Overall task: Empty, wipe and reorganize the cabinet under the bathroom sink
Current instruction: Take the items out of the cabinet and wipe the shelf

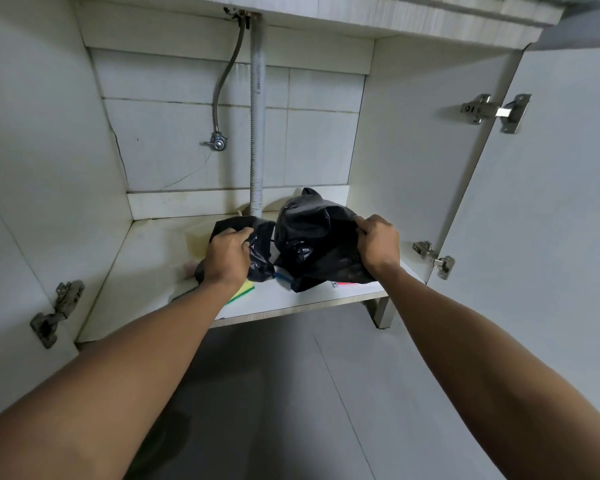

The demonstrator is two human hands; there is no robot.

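Both arms reach straight forward into the open cabinet (pixel 153 271), backs of the hands up. The left hand (pixel 227 256) curls its fingers round a small black bag (pixel 257 251) on the shelf floor, while the right hand (pixel 378 245) pinches the right edge of a larger black bag (pixel 312 237) just beside it. A yellow-green sponge (pixel 243 292) lies flat under the left wrist, near the shelf's front edge.

bags (pixel 312 237): glossy black plastic | hinge (pixel 496 112): shiny metal | hose (pixel 257 133): ribbed plastic
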